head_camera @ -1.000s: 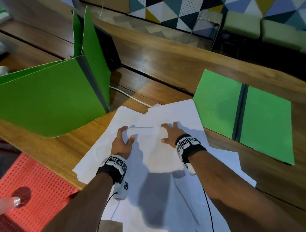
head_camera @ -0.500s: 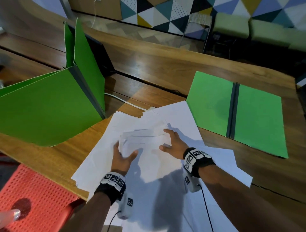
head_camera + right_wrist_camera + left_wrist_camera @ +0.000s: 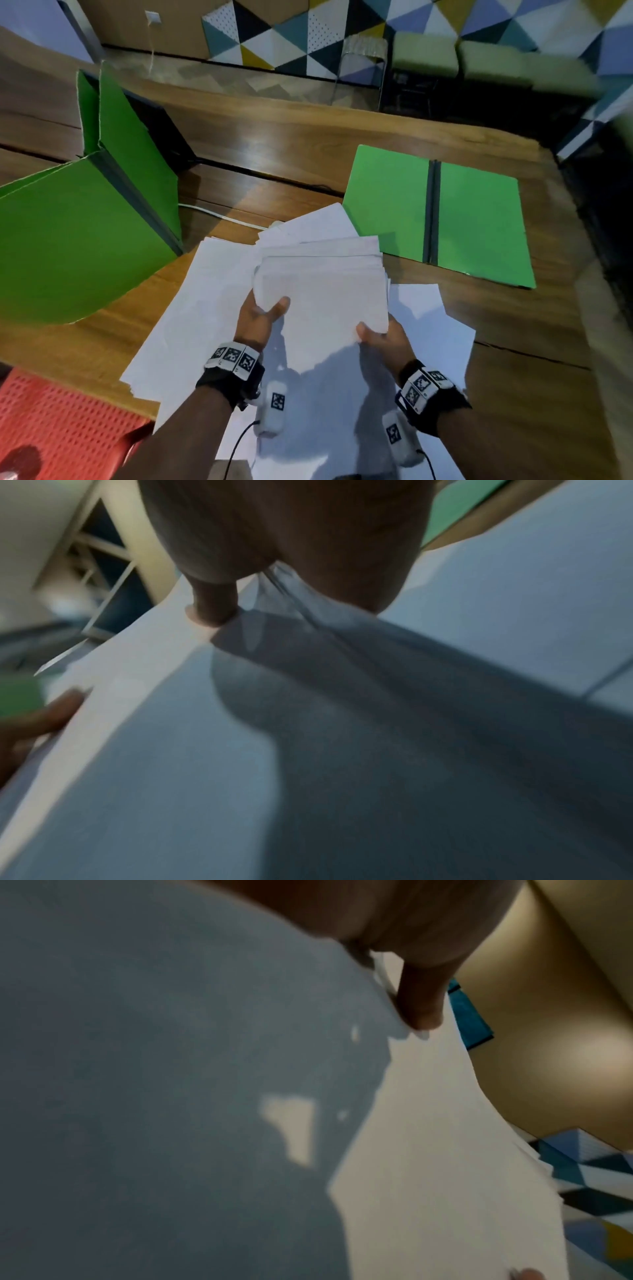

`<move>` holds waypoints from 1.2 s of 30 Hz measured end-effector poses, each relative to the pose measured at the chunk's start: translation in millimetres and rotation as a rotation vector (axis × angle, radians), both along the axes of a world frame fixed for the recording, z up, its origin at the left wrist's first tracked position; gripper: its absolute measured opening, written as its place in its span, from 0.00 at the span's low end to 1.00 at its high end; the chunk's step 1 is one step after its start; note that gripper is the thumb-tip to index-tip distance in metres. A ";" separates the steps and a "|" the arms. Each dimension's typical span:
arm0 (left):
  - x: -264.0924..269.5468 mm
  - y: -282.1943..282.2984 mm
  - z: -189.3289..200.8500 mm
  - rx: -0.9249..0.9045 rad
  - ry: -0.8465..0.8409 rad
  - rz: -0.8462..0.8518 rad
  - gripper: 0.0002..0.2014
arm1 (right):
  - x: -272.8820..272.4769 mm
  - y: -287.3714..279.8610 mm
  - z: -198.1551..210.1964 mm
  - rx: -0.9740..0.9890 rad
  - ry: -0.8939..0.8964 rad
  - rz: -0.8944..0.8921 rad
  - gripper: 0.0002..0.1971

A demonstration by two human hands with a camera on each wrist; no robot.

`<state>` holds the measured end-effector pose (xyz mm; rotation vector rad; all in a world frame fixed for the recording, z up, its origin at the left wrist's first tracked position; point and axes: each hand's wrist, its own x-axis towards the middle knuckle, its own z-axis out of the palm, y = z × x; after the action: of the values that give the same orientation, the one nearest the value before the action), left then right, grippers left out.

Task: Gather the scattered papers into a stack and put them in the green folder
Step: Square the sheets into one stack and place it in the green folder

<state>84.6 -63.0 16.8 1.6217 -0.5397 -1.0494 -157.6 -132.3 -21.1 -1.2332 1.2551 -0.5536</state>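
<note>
A thick stack of white papers (image 3: 325, 284) is lifted off the table and held at its near edge by both hands. My left hand (image 3: 263, 317) grips its near left corner, thumb on top. My right hand (image 3: 375, 334) grips the near right corner, thumb on top as well. In the left wrist view the thumb (image 3: 421, 1001) presses on the stack (image 3: 428, 1150). The right wrist view shows the thumb (image 3: 212, 607) on the sheets (image 3: 154, 669). More loose white sheets (image 3: 205, 308) lie spread on the wooden table underneath. The green folder (image 3: 479, 222) lies open and flat at the right.
A second green folder (image 3: 68, 240) stands propped open at the left, with a white cable (image 3: 219, 214) behind it. A red perforated chair (image 3: 68, 428) sits below the table's near left edge (image 3: 68, 356). Some sheets hang over that near edge.
Both hands have raised the gathered stack off the table and drawn it toward me, shifting from flat on the sheets to gripping the near corners. The head view tilted up.
</note>
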 end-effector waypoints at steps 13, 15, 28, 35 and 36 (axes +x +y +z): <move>-102.6 -33.2 3.5 -0.015 -0.019 -0.150 0.23 | -103.2 -11.1 31.4 -0.034 0.046 -0.023 0.33; -108.4 -37.4 1.3 -0.001 -0.039 -0.216 0.22 | -111.9 -12.0 38.5 -0.052 0.023 -0.074 0.23; -1.8 40.8 -33.4 0.987 -0.497 0.463 0.50 | -162.6 -36.6 35.7 -0.049 0.236 -0.213 0.19; -18.8 31.6 -25.7 0.943 -0.445 0.183 0.51 | -150.9 -50.9 1.8 -0.040 0.472 -0.152 0.20; -17.1 35.3 -28.2 0.940 -0.418 0.185 0.51 | -151.1 -48.0 2.6 -0.029 0.491 -0.182 0.20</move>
<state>67.5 -27.7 -11.4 2.6955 -0.1312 -0.8613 -308.7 -180.3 -18.4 -1.3329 1.7893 -0.4098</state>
